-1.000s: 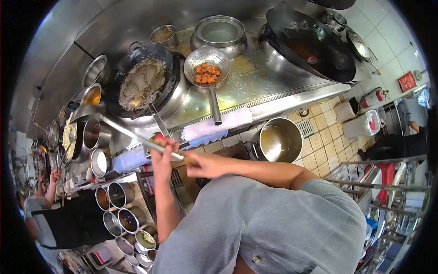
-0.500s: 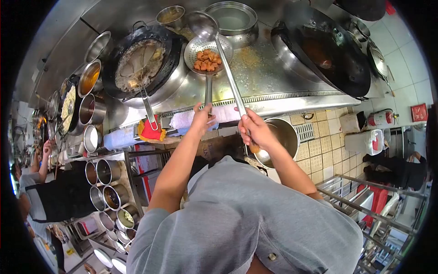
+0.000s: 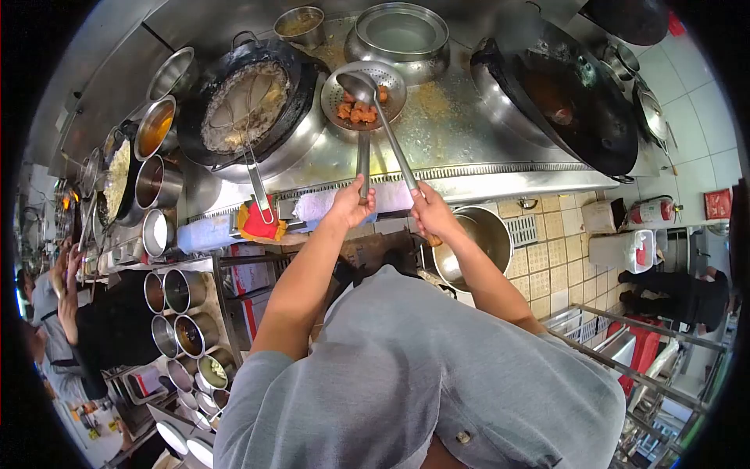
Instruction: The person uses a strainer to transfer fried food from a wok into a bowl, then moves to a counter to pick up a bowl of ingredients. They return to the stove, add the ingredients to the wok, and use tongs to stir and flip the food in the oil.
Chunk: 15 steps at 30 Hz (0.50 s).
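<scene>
My left hand (image 3: 354,205) is closed round the handle of a perforated strainer (image 3: 393,78). Browned chunks of food (image 3: 361,112) lie in its bowl, over the steel counter. With its fingers wrapped round the long handle, my right hand (image 3: 432,213) grips a ladle (image 3: 400,148). The ladle's head rests down in the strainer, overlapping the chunks and hiding part of them. Left of the strainer, a wok (image 3: 187,117) of bubbling oil has a wire skimmer (image 3: 251,168) lying across it.
A lidded steel pot (image 3: 359,39) and a small bowl (image 3: 316,35) stand behind the strainer. On the right is a large dark wok (image 3: 586,117). A deep pot (image 3: 502,242) stands below the counter edge. Co-workers (image 3: 58,313) are at the far left; another person (image 3: 687,297) is far right.
The ladle's head has come down from above the strainer into the chunks. My left hand has tightened round the strainer's handle, and the strainer sits slightly further right in view.
</scene>
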Motion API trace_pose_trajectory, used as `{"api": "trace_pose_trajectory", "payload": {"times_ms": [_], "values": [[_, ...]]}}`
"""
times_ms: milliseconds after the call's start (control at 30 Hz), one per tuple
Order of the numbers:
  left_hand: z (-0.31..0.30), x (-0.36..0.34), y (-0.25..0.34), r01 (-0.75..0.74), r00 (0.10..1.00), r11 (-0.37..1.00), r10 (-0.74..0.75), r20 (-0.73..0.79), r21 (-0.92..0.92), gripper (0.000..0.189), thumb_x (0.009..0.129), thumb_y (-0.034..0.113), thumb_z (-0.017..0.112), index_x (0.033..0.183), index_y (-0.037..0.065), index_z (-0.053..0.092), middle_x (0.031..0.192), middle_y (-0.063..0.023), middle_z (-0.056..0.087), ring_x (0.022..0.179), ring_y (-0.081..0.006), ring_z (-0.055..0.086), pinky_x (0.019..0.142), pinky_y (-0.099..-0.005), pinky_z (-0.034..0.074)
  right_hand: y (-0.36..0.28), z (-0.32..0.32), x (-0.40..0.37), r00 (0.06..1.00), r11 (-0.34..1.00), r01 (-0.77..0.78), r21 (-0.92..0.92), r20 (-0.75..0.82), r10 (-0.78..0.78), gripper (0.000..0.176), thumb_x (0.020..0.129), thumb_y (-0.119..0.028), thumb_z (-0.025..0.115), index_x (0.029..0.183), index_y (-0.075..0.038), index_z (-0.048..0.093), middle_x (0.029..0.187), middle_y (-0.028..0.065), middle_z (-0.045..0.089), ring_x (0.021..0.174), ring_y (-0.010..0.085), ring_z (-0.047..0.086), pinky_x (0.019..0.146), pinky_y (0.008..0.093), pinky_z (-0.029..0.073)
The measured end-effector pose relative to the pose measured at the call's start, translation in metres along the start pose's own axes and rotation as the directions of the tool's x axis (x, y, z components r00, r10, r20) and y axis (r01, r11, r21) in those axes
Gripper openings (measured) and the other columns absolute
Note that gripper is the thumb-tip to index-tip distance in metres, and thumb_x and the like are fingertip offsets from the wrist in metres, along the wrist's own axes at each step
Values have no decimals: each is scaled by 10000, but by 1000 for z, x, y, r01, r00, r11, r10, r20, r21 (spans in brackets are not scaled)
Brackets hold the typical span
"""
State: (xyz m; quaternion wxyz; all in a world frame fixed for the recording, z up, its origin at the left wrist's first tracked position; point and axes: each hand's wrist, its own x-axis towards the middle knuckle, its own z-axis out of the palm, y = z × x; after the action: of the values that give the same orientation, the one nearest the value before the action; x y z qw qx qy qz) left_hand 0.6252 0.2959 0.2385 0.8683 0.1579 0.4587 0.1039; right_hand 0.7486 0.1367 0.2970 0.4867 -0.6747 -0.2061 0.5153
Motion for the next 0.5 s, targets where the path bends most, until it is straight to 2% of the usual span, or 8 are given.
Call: {"api": "trace_pose_trajectory", "payload": {"times_ms": [33, 100, 200, 233, 333, 367, 433, 500], "values": [[-5, 6, 0, 0, 1000, 1000, 0, 19, -6, 234, 889, 298, 492, 968, 94, 410, 705, -69, 486, 537, -123, 437, 463, -240, 417, -9, -2, -3, 999, 996, 27, -90, -39, -30, 383, 927, -289, 371, 1238, -67, 345, 573, 0, 402, 387, 94, 381, 351, 247, 357], [-6, 4, 2, 1, 1000, 1000, -1, 6, -15, 232, 889, 299, 492, 963, 94, 411, 704, -68, 487, 536, -121, 434, 466, -242, 415, -19, 0, -9, 998, 995, 59, -75, 10, -58, 450, 931, -299, 361, 1309, -72, 277, 569, 1, 398, 385, 94, 379, 353, 244, 360], [-7, 2, 1, -3, 1000, 1000, 3, 1, -10, 233, 889, 300, 493, 958, 94, 409, 703, -66, 486, 536, -119, 429, 469, -244, 412, -12, 14, -12, 993, 993, 106, 48, -54, -103, 468, 934, -326, 350, 1316, -72, 261, 564, 7, 393, 382, 92, 372, 351, 244, 360], [-6, 3, 2, -9, 1000, 1000, 9, 8, -5, 236, 889, 302, 494, 958, 93, 406, 703, -65, 485, 537, -119, 428, 470, -244, 411, 4, 17, -5, 993, 993, 108, 48, -60, -106, 468, 934, -326, 350, 1316, -72, 261, 564, 7, 393, 382, 92, 372, 351, 244, 360], [-5, 3, 1, -3, 1000, 1000, 2, -27, -7, 240, 884, 302, 502, 957, 95, 404, 706, -69, 485, 543, -123, 431, 469, -249, 410, 39, 18, 11, 994, 993, -93, 66, 63, 89, 448, 931, -319, 353, 1291, -62, 286, 558, 12, 398, 382, 91, 376, 344, 251, 357], [-5, 1, 0, -3, 1000, 1000, 3, -21, -4, 240, 884, 302, 502, 957, 95, 404, 706, -69, 485, 543, -123, 431, 469, -249, 410, 37, 16, 10, 995, 994, -89, 66, 57, 85, 448, 931, -319, 353, 1291, -62, 286, 558, 12, 398, 382, 91, 376, 344, 251, 357], [-7, -2, 1, -5, 1000, 1000, 5, -7, -13, 242, 880, 301, 510, 955, 97, 405, 709, -72, 485, 550, -129, 435, 471, -250, 413, 31, 15, 11, 999, 996, -42, 77, -4, 42, 329, 939, -294, 343, 1163, -55, 372, 557, 0, 379, 386, 75, 362, 345, 227, 349], [-10, -1, 1, -9, 1000, 1000, 9, -3, -21, 241, 879, 298, 514, 949, 98, 399, 710, -74, 485, 552, -134, 436, 473, -253, 415, 15, 13, 3, 1000, 999, -2, 34, 3, 2, 360, 939, -295, 343, 1195, -43, 360, 550, -1, 373, 388, 75, 363, 347, 225, 348]]}}
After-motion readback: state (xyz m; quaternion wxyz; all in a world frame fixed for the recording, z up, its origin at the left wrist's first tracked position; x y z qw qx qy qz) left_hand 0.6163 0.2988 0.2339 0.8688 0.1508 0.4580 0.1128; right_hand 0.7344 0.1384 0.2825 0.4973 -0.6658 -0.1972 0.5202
